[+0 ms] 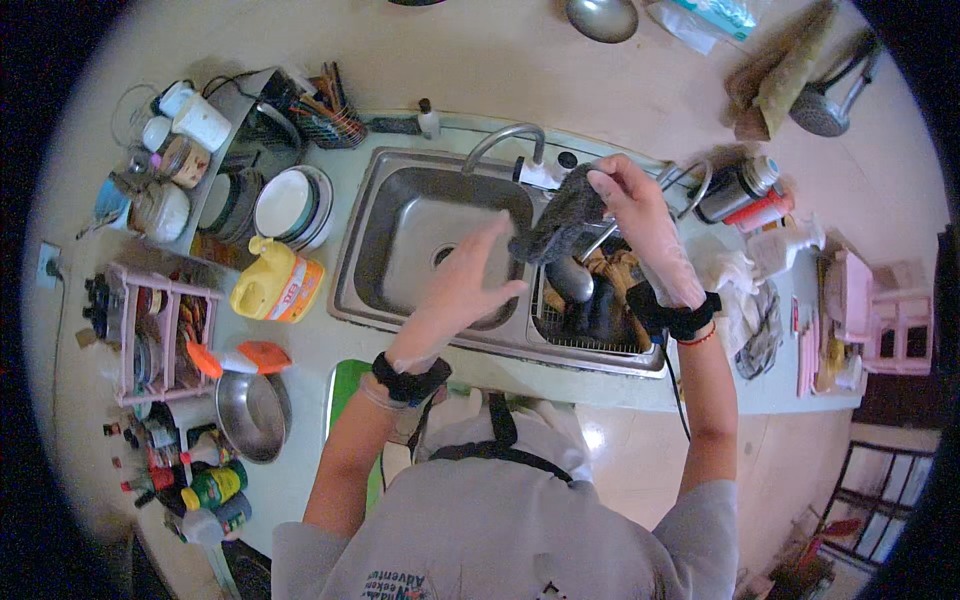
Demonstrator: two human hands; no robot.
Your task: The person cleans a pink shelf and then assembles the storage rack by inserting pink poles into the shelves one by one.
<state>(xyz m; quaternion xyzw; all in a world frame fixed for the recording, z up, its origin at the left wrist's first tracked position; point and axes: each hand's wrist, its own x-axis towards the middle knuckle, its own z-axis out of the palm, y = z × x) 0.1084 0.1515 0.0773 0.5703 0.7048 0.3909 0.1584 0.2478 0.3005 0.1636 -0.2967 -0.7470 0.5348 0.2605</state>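
A dark grey cloth (564,215) hangs from my right hand (638,205), its top edge pinched between thumb and fingers. It hangs in front of the tap and over the divider between the two basins. My left hand (455,290) is spread over the left basin (405,215), fingers stretched and apart, holding nothing. Its fingertips come close to the cloth's left edge; whether they touch it I cannot tell. Both hands seem to wear thin see-through gloves. Behind the cloth rises the curved metal tap (500,132).
The right basin holds a rack with a rounded metal utensil (570,280) and dark items. Leftward stand a yellow jug (278,282), stacked plates (290,205), a steel bowl (252,418) and several bottles. On the right are a thermos (735,188), a spray bottle (790,245) and crumpled plastic bags (748,320).
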